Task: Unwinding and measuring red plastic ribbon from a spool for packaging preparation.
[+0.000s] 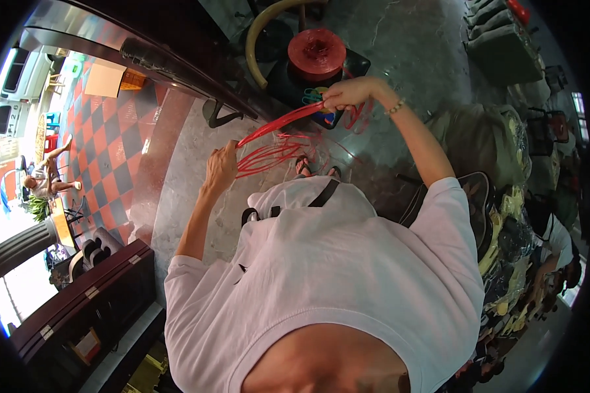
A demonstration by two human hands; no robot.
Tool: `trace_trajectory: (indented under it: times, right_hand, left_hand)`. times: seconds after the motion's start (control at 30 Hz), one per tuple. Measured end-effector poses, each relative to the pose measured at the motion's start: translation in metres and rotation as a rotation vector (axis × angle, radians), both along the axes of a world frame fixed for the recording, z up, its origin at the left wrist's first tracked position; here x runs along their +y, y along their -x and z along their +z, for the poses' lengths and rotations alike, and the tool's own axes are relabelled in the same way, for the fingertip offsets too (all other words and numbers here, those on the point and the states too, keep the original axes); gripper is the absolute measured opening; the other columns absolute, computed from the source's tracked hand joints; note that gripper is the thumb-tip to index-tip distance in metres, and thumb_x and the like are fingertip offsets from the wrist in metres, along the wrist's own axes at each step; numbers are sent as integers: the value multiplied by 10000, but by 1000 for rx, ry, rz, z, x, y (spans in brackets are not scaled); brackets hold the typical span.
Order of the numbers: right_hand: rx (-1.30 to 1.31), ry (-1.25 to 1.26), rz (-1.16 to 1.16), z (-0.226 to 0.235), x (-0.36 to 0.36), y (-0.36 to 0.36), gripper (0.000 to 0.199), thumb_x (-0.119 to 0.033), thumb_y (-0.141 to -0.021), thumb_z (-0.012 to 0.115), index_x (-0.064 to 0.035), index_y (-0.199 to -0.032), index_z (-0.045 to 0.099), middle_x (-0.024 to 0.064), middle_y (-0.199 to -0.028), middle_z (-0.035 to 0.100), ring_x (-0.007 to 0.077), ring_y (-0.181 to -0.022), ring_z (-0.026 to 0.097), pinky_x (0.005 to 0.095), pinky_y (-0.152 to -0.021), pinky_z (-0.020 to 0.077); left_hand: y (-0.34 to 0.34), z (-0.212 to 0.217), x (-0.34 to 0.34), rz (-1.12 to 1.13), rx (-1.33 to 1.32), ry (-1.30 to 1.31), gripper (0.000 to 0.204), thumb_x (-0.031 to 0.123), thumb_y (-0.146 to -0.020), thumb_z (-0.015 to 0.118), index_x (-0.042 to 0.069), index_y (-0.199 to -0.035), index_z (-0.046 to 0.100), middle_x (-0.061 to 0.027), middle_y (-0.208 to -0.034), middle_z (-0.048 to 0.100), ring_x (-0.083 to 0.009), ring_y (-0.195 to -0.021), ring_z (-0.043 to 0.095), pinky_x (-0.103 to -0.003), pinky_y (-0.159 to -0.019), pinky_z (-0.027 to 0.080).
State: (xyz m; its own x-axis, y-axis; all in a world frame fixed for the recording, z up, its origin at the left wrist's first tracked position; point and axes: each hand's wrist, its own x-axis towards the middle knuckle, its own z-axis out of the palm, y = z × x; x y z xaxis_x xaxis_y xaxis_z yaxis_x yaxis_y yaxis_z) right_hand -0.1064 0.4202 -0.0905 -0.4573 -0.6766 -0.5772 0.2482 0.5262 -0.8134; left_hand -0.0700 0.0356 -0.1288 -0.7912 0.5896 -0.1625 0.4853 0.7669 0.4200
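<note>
A bundle of red plastic string (275,124) stretches between my two hands above the grey floor. My left hand (221,167) grips its lower left end, where several loose strands (269,157) loop toward my sandalled feet (316,168). My right hand (347,93) is raised and closed on the upper right end. Just beyond that hand, a red spool of the same string (316,54) stands on a black stool (357,63), with green-handled scissors (313,98) lying beside it.
A dark wooden counter (78,308) stands at lower left. The red and grey checkered pavement (105,137) outside holds a seated person (42,183). Packed bags and bundles (498,216) crowd the right side. A curved yellow hose (262,33) runs near the spool.
</note>
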Motion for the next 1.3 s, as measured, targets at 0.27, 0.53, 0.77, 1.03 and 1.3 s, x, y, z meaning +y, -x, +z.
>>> trace_trajectory:
  times: [0.27, 0.53, 0.77, 1.03, 1.3]
  right_hand:
    - [516, -35, 177, 27, -72, 0, 266, -262, -846, 445, -27, -758, 533, 22, -589, 450, 132, -576, 444, 287, -549, 371]
    - [213, -92, 57, 16, 21, -8, 248, -263, -864, 451, -40, -801, 537, -8, -596, 447, 77, -525, 413, 239, -474, 350]
    - [411, -340, 20, 20, 36, -25, 267, -265, -862, 434, -41, -796, 562, 32, -626, 497, 158, -546, 462, 307, -530, 387]
    - [751, -303, 190, 69, -20, -18, 301, -304, -837, 472, -20, -823, 568, 137, -765, 595, 288, -743, 571, 377, -647, 431]
    - [647, -43, -509, 98, 45, -15, 325, -365, -882, 494, -52, -817, 552, -27, -628, 452, 52, -583, 420, 215, -507, 349]
  left_hand:
    - [4, 40, 122, -162, 441, -570, 264, 52, -786, 490, 9, -1042, 445, -187, -721, 568, -352, -701, 558, -438, -664, 415]
    - [22, 31, 66, -58, 151, -203, 165, 20, -780, 455, 49, -939, 490, -222, -713, 553, -405, -710, 541, -475, -588, 406]
    - [11, 32, 64, -194, 91, -122, 342, 113, -759, 552, 18, -1076, 464, -222, -853, 561, -375, -821, 539, -434, -693, 419]
    - [15, 54, 177, -248, -47, -459, 331, 116, -806, 512, -27, -1088, 417, -260, -835, 541, -407, -832, 524, -453, -683, 402]
    - [27, 67, 187, 6, -166, -577, 148, 80, -890, 375, 10, -955, 488, -149, -610, 502, -267, -538, 528, -327, -522, 411]
